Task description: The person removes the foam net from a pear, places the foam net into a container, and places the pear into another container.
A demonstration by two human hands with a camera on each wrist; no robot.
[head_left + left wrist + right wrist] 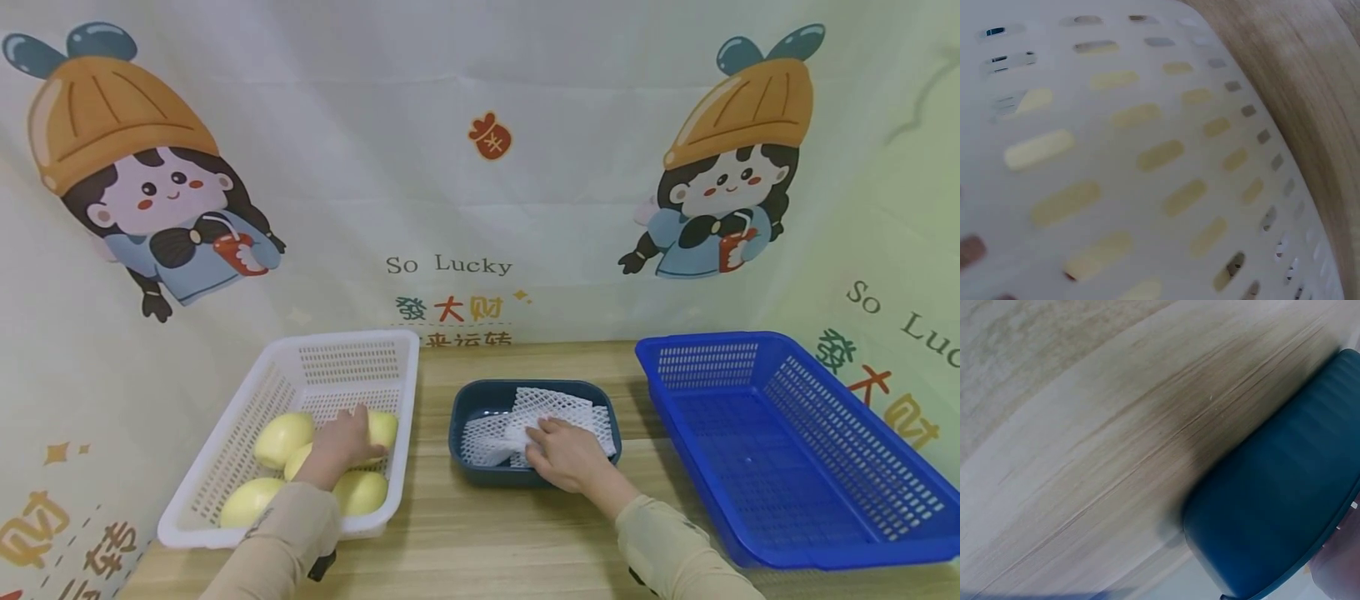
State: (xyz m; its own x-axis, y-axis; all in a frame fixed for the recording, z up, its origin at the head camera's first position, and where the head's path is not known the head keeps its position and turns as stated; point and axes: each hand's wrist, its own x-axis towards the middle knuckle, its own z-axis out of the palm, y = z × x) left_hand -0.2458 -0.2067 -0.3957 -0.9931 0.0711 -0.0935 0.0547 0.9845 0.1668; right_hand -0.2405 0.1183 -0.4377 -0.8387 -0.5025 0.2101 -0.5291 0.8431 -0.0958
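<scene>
On the left stands a white basket (411,358) with several smooth, pale yellow fruits (285,440) in it. My left hand (345,446) reaches inside and grips a yellow fruit (385,427) near the right wall, thumb and fingers spread about it. Through the slots of the basket wall (1116,137), the left wrist view shows yellow patches of fruit. White foam netting (551,404) lies in a small dark teal tray (495,477) at the centre. My right hand (570,454) pinches the netting at the tray's front right; its fingertips are partly hidden.
A big blue slotted basket (750,458) stands at the right. Everything rests on a wood-grain tabletop (525,542). Behind and at the sides hangs a printed cloth (450,183) with cartoon figures.
</scene>
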